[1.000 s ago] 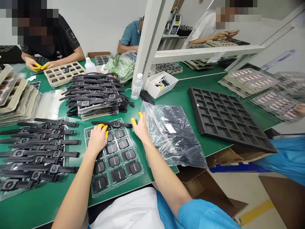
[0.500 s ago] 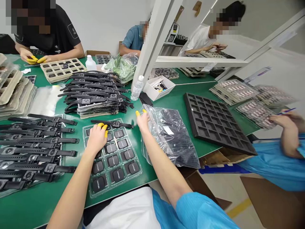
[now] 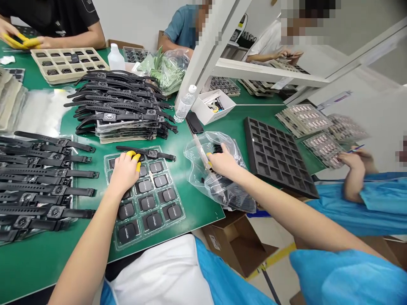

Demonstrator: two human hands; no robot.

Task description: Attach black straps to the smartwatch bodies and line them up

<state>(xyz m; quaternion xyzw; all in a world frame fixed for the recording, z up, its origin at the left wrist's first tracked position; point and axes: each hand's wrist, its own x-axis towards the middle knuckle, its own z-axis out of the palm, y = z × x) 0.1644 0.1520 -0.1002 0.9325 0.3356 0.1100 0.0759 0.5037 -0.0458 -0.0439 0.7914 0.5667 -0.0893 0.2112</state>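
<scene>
My left hand (image 3: 124,173), with yellow finger covers, curls over a black smartwatch (image 3: 153,154) lying across the top of a clear tray (image 3: 182,214). Its fingers partly hide the watch. Square black pieces (image 3: 147,203) with light lettering sit in the tray's pockets. To the right, my right hand (image 3: 225,162) is at the mouth of a clear plastic bag (image 3: 195,148) of black straps. Its fingers are bent together; what lies between them is hidden by plastic and the hand.
Stacked trays of smartwatches (image 3: 127,103) stand behind; more watches (image 3: 57,188) lie left. A water bottle (image 3: 185,105), phone (image 3: 194,123), white box (image 3: 219,106) and black foam tray (image 3: 281,156) are beyond the bag. A cardboard box (image 3: 237,243) sits below the table edge. Co-workers sit around.
My right hand has moved right, from the bag's left edge into its mouth, and its fingers have closed. The bag has bunched up and shifted. My left hand stays on the smartwatch.
</scene>
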